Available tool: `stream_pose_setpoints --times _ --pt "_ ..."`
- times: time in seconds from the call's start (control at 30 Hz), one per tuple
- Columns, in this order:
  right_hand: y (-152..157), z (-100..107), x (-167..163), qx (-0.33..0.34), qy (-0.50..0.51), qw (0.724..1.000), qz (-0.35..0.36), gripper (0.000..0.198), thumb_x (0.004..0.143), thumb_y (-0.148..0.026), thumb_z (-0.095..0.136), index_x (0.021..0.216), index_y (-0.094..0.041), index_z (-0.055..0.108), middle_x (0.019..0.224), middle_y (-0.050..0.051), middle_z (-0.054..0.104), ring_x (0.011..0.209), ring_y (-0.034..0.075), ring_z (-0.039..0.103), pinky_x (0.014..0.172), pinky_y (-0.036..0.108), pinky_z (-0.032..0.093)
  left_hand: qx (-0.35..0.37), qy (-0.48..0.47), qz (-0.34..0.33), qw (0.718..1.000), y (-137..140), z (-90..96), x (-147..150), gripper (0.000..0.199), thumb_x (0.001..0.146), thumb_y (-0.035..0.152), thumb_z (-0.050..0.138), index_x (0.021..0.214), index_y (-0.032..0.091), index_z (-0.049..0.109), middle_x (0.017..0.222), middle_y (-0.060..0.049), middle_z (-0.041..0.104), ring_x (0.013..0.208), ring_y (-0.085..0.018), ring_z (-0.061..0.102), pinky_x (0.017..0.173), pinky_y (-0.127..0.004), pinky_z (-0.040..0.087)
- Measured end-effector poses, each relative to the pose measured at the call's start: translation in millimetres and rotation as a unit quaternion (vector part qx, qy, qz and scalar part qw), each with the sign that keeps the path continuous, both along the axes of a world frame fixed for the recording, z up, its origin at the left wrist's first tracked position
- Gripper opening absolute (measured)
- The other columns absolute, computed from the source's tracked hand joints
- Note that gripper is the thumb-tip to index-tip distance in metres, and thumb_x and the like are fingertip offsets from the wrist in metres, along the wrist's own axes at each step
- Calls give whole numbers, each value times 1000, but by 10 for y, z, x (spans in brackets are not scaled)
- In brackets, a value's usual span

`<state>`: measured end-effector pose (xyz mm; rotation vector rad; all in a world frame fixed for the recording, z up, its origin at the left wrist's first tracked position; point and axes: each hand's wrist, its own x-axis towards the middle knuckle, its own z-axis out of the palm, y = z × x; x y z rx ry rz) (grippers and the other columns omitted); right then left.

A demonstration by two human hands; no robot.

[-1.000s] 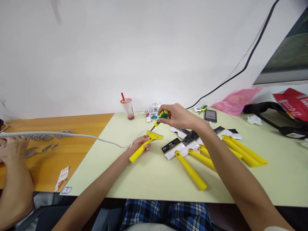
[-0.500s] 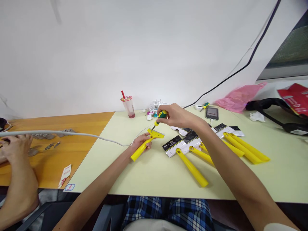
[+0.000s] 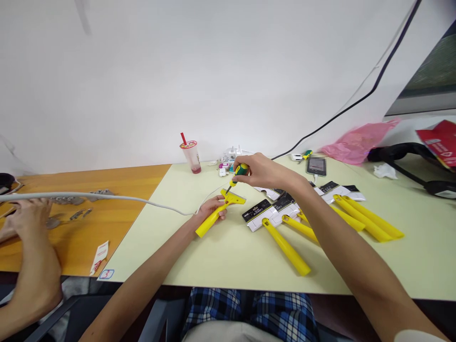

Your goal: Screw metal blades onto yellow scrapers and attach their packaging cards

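My left hand (image 3: 213, 207) is closed around a yellow scraper (image 3: 210, 221), holding it above the pale table with its wide head up and to the right. In my right hand (image 3: 260, 170) is a screwdriver (image 3: 239, 174) with a green and yellow handle, pinched from above. Its shaft slants down to the scraper's head, where the tip appears to touch; the exact contact is too small to make out. Right of my hands lie several yellow scraper handles (image 3: 287, 247) beside black and white packages (image 3: 257, 214), partly hidden by my right forearm.
A cup with a red straw (image 3: 191, 157) stands near the wall. Farther right are a phone-like device (image 3: 316, 166), a pink bag (image 3: 358, 142) and a black headset strap (image 3: 402, 161). A grey cable (image 3: 142, 201) crosses from the left, near a co-worker's hand (image 3: 30, 216) over metal parts.
The whole view has shifted slightly, so things sit a little farther right. Both hands keep their hold, with the screwdriver still at the scraper's head.
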<state>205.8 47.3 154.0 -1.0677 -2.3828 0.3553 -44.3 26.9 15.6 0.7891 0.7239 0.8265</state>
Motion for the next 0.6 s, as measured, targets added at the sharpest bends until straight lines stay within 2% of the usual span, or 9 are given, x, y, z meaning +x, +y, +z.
stream_pose_setpoints --times 0.3,0.6 --pt "-22 19 2 2 -4 1000 1 19 96 -37 75 107 -22 74 82 2 71 67 15 55 66 31 37 -5 -9 -5 1000 -12 16 5 38 81 17 82 115 17 63 111 -7 72 55 -5 54 58 -24 53" --pt "-9 7 -1 9 8 1000 -1 20 97 -38 75 109 -22 74 85 3 73 69 16 59 67 31 41 -13 -25 -2 1000 -19 24 8 38 79 15 82 111 19 61 107 -5 72 54 -6 53 58 -25 53"
